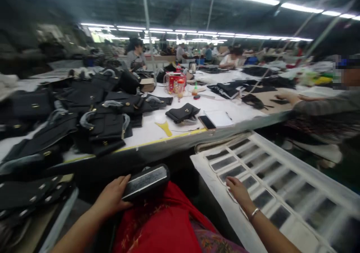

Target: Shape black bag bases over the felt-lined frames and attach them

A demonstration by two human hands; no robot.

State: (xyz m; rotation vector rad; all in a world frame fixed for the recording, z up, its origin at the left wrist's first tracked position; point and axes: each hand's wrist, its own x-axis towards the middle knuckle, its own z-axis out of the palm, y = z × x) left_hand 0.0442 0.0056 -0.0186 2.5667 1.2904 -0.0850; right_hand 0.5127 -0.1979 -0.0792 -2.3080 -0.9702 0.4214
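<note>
My left hand is closed round a black, flat oblong piece with a grey face, resting over my lap on red cloth. My right hand, with a bracelet at the wrist, lies on a white rack of several dark rectangular panels, fingers stretched flat over one panel near its left edge.
A long white worktable ahead holds heaps of black bag parts, a yellow cut-out, a phone, a notepad and a red box. At right a co-worker's arm reaches onto the table. Other people sit further back.
</note>
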